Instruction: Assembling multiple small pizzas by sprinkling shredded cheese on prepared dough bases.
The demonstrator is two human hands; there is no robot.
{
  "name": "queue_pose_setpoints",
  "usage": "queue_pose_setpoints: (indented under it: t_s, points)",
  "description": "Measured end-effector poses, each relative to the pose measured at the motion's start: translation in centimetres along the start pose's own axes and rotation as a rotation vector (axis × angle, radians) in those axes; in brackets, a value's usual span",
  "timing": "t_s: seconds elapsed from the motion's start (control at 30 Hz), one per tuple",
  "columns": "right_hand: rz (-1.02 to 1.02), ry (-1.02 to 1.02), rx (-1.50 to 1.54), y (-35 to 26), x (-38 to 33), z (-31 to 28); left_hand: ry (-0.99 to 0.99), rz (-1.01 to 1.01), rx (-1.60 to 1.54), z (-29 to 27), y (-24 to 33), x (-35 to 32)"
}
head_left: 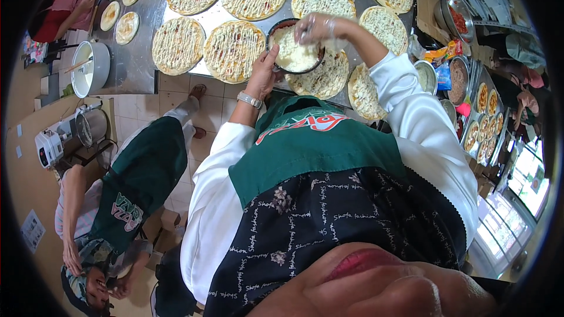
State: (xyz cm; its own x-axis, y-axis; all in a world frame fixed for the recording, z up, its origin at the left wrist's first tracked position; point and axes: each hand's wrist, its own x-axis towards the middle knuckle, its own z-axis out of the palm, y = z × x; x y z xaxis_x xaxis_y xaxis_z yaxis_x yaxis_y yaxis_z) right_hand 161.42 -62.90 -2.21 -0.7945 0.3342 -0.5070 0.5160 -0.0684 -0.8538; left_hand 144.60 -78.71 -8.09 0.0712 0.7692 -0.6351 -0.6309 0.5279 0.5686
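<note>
My left hand (264,71) grips the near left rim of a round dark bowl (301,72), tilted over the table. Pale grated cheese (289,53) fills much of it. Over the cheese, my right hand (317,28) reaches in with fingers bunched downward; it is slightly blurred and seems to wear a clear glove. Partly hidden below the bowl lies a cheese-topped pizza (322,85). To its right is another pizza (365,97) thick with cheese. Left of the bowl rests a pizza (235,51) with creamy sauce drizzled in lines.
Several more pizzas cover the metal table (154,76). A white bucket (97,73) stands at its left. Bowls, packets and a metal bowl of red pieces (457,17) crowd the right side. One co-worker in a green apron (141,170) is at lower left; another person's hand (87,3) works at upper left.
</note>
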Motion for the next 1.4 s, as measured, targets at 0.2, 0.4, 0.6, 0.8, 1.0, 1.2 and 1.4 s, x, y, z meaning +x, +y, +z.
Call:
queue_pose_setpoints:
  t_s: [0.2, 0.4, 0.6, 0.8, 1.0, 1.2, 1.4]
  points:
    - [0.022, 0.288, -0.035, 3.8, 3.3, -8.2, 0.032, 0.077, 0.076, -0.5, 1.4, 1.3]
    - [0.152, 0.22, -0.564, 7.3, 6.2, -11.1, 0.087, 0.139, -0.053, -2.7, 2.2, -0.5]
    - [0.276, 0.48, -0.86, 9.6, 6.3, -17.3, 0.167, 0.15, -0.103, -4.9, 1.8, -3.4]
    - [0.508, 0.359, -0.971, 15.3, 3.5, -19.8, 0.111, 0.175, -0.106, -4.8, 2.0, -6.1]
    - [0.626, 0.3, -0.926, 16.5, 2.4, -15.6, 0.133, 0.173, -0.142, -6.2, 1.4, -7.2]
    - [0.452, 0.404, -0.629, 13.6, 0.0, -9.3, 0.034, 0.16, -0.105, -5.7, 2.3, -7.6]
    - [0.442, 0.509, -0.938, 13.6, 1.7, -9.8, -0.048, 0.096, -0.015, -5.3, 2.9, -7.5]
